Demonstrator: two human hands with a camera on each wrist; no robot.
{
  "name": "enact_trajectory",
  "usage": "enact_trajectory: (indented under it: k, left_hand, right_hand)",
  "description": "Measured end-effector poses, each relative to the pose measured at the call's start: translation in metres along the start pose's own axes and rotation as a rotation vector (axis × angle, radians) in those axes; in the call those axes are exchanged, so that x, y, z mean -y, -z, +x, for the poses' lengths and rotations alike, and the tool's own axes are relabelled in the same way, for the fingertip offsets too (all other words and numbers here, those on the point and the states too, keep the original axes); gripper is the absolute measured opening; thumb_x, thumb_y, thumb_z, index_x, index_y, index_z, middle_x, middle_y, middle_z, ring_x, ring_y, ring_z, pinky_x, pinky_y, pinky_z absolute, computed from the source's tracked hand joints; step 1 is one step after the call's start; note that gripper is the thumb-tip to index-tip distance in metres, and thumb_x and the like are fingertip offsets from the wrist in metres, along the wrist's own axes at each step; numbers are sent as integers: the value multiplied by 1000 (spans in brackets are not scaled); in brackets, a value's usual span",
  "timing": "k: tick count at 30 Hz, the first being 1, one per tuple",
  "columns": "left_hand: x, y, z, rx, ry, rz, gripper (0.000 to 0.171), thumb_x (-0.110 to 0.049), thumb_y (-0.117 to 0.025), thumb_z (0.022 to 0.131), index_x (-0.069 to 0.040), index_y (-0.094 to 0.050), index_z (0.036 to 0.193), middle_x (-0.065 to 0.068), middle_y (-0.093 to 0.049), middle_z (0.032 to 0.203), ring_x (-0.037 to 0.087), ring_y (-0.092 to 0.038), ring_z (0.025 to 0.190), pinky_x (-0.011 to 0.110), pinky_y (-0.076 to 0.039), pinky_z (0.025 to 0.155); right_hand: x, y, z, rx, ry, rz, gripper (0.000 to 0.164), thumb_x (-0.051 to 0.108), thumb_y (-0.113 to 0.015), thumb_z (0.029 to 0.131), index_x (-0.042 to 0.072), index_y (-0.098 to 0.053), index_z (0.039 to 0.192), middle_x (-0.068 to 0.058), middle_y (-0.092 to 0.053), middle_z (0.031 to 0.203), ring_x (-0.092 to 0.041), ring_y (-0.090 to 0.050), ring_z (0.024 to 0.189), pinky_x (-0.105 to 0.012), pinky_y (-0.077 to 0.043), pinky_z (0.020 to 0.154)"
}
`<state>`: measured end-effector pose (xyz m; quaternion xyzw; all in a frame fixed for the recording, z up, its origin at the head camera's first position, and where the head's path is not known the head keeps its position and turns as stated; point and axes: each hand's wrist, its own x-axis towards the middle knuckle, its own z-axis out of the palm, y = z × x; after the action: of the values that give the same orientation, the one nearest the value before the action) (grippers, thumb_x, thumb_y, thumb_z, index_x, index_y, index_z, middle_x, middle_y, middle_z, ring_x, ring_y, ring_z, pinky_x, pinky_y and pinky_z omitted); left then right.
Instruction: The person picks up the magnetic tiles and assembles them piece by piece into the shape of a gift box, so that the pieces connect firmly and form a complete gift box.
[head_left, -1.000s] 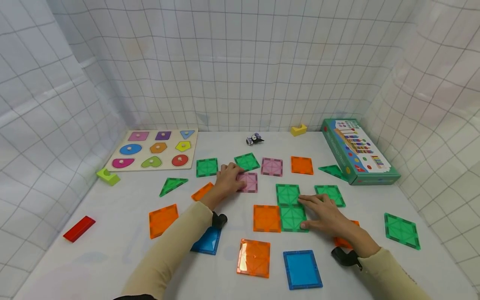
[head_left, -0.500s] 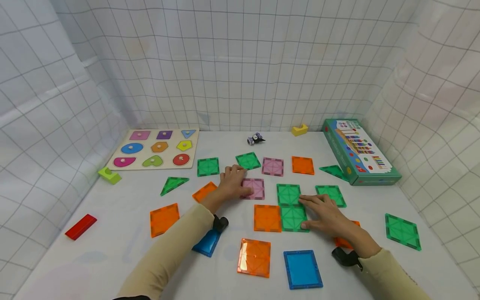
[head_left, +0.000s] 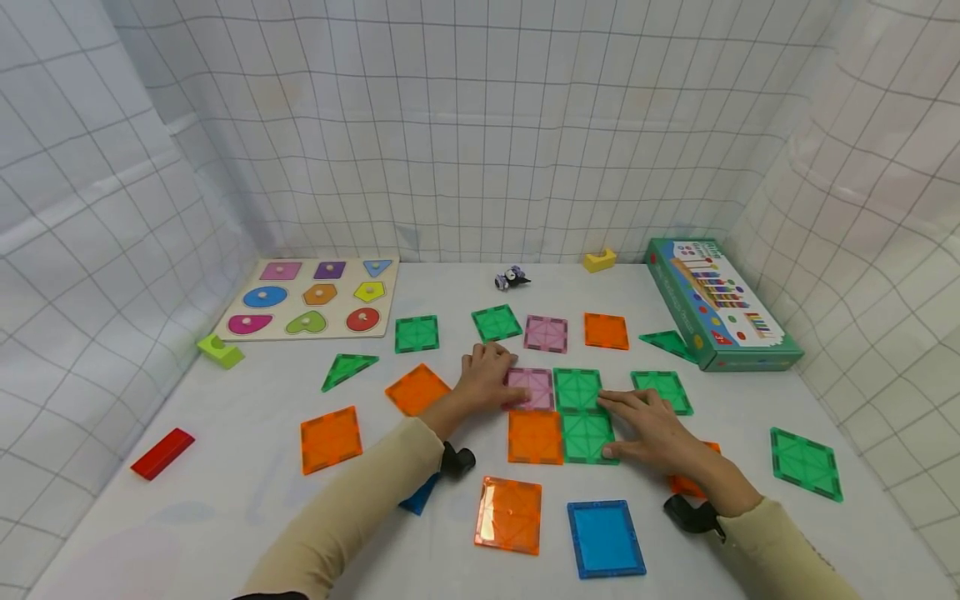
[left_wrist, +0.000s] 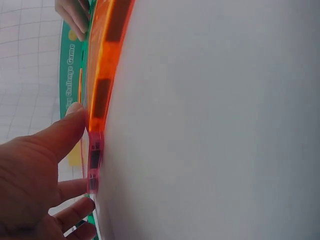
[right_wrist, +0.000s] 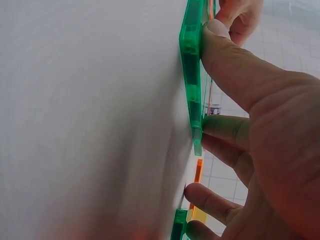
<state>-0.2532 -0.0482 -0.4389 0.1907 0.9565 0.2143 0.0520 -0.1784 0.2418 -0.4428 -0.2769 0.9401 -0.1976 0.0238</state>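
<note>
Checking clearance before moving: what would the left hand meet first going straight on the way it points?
Past the translucent pink square tile it touches, the left hand would probably meet the separate translucent pink square tile behind, though depth is unclear.

Tiles (head_left: 507,517): glossy, translucent plastic. Sleeves (head_left: 345,517): matt cloth. Box (head_left: 727,300): smooth, printed card.

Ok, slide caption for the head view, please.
Left hand touches a pink tile; right hand touches two adjoining green tiles.
</note>
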Motion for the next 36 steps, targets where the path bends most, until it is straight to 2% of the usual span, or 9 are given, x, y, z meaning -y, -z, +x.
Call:
enact_trajectory:
  k: [6, 17, 20, 23, 26, 28, 30, 32, 36]
  left_hand:
    - [-1, -4, -2, -17, -49, -65, 55, -40, -72, 86, -10, -58, 131, 11, -46, 125, 31, -33, 118, 46, -27, 96]
    - [-4, -5, -3, -11, -75, -29, 52, -38, -72, 86, -12, -59, 129, 8, -48, 119, 28, -36, 111, 43, -29, 91]
    - [-8, -3, -12, -22, -94, -32, 53, -38, -72, 86, -12, -58, 131, 8, -48, 121, 27, -36, 111, 42, -30, 92]
    - [-12, 3, -37, -22, -155, -81, 55, -37, -72, 86, -11, -57, 132, 9, -48, 123, 27, -37, 112, 43, -32, 92]
    - [-13, 10, -74, 10, -233, -147, 58, -37, -74, 85, -10, -56, 133, 10, -48, 126, 27, -38, 112, 45, -34, 91]
    - [-11, 13, -99, 56, -264, -172, 62, -40, -74, 83, -9, -55, 134, 9, -48, 126, 26, -38, 112, 45, -35, 91]
    - [-8, 13, -121, 109, -271, -153, 69, -46, -74, 81, -10, -53, 136, 7, -47, 128, 23, -38, 113, 44, -36, 92]
    - [-4, 10, -138, 157, -272, -96, 76, -54, -73, 78, -11, -52, 137, 4, -46, 128, 20, -38, 113, 43, -37, 94]
    - [-1, 1, -158, 191, -303, 48, 87, -67, -69, 74, -13, -48, 139, 1, -44, 129, 17, -38, 114, 39, -38, 94]
  right_hand:
    - [0, 0, 0, 0, -2, 0, 72, 38, -77, 80, 5, -50, 139, -11, -45, 143, -38, -38, 117, -58, -31, 92]
    - [-1, 2, -1, 2, -14, 7, 73, 38, -77, 80, 6, -50, 139, -10, -45, 143, -38, -37, 119, -60, -31, 95]
    - [-2, 2, -1, -1, -9, 20, 73, 38, -76, 80, 5, -50, 140, -10, -45, 143, -39, -36, 120, -61, -31, 94]
    - [-1, 1, -1, 0, -2, 30, 73, 40, -75, 81, 5, -49, 140, -11, -44, 144, -39, -36, 119, -61, -31, 94]
    - [-1, 1, 0, 3, -9, 22, 74, 42, -75, 81, 6, -49, 140, -10, -44, 144, -39, -37, 120, -62, -30, 95]
    - [-1, 0, 0, 7, -16, 14, 75, 43, -75, 80, 7, -49, 141, -10, -45, 144, -40, -37, 120, -62, -30, 95]
    - [-1, 0, 1, 13, -23, 9, 74, 44, -74, 81, 8, -49, 141, -9, -45, 144, -40, -37, 120, -62, -30, 96]
    - [0, 1, 1, 18, -30, 6, 74, 43, -74, 81, 8, -49, 141, -10, -45, 144, -41, -37, 120, -63, -29, 95]
    - [0, 2, 0, 22, -41, 2, 74, 42, -75, 81, 8, -49, 141, -11, -45, 143, -41, -36, 120, -63, -29, 96]
